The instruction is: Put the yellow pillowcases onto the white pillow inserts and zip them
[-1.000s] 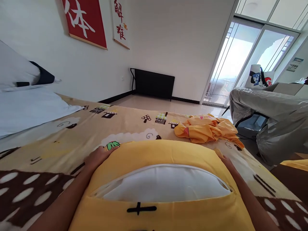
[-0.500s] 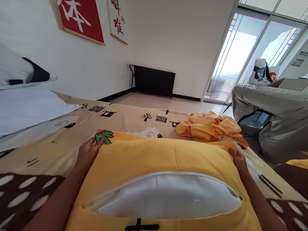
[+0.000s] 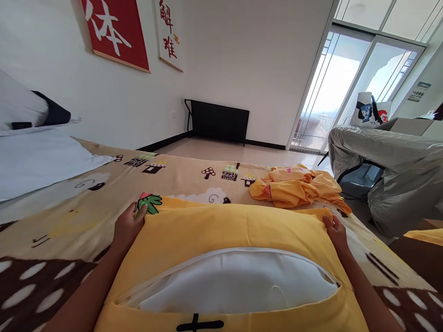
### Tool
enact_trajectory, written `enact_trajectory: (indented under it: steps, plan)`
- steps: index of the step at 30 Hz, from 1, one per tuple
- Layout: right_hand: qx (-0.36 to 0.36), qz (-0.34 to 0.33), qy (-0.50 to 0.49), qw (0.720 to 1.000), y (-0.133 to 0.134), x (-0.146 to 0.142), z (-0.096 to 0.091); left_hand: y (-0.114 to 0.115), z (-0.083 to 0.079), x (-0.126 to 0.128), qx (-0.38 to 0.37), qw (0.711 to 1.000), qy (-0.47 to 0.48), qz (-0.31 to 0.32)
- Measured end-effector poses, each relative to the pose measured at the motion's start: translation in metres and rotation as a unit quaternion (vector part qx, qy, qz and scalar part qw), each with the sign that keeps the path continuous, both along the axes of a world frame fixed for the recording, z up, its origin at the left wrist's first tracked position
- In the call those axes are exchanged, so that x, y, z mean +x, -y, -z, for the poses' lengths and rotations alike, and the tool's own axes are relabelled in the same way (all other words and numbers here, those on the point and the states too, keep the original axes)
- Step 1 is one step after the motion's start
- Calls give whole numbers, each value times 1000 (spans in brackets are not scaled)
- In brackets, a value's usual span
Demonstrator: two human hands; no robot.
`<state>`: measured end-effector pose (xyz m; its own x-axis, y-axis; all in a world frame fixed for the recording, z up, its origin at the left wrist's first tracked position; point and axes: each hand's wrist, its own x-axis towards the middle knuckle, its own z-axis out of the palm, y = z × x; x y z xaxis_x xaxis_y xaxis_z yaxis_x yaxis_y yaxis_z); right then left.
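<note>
A yellow pillowcase (image 3: 228, 230) lies in front of me on the patterned bedspread (image 3: 86, 207), its near opening gaping over a white pillow (image 3: 238, 281) inside. My left hand (image 3: 128, 226) pinches the far left corner of the pillowcase, by a green cartoon print (image 3: 148, 203). At the far right corner my right hand (image 3: 335, 230) is closed on the fabric. Both forearms run along the sides of the pillow.
A crumpled yellow cloth (image 3: 297, 186) lies on the bed beyond the pillow. White bedding (image 3: 38, 157) is piled at the left. A grey-covered piece of furniture (image 3: 391, 161) stands to the right of the bed, with a glass door (image 3: 321, 92) behind it and a black table (image 3: 218, 121) at the far wall.
Both hands slid from the pillow's sides up to the far corners of the pillowcase and gripped them; the corners now stand out squarer. Since half a second ago little has moved.
</note>
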<state>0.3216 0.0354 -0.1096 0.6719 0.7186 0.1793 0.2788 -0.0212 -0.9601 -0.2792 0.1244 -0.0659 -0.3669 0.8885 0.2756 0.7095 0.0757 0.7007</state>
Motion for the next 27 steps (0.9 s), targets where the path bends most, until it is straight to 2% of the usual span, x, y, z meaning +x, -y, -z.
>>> enact_trajectory:
  steps: [13, 20, 27]
  plan:
    - [-16, 4, 103, 995, -7, 14, 14, 6, -4, 5, 18, 1000, -4, -23]
    - [-38, 5, 126, 991, -8, 14, 15, 5, -4, 5, 19, 999, -7, -32]
    - [-61, 39, 158, 985, -7, 10, 12, 7, -4, 6, 6, 999, -11, -46]
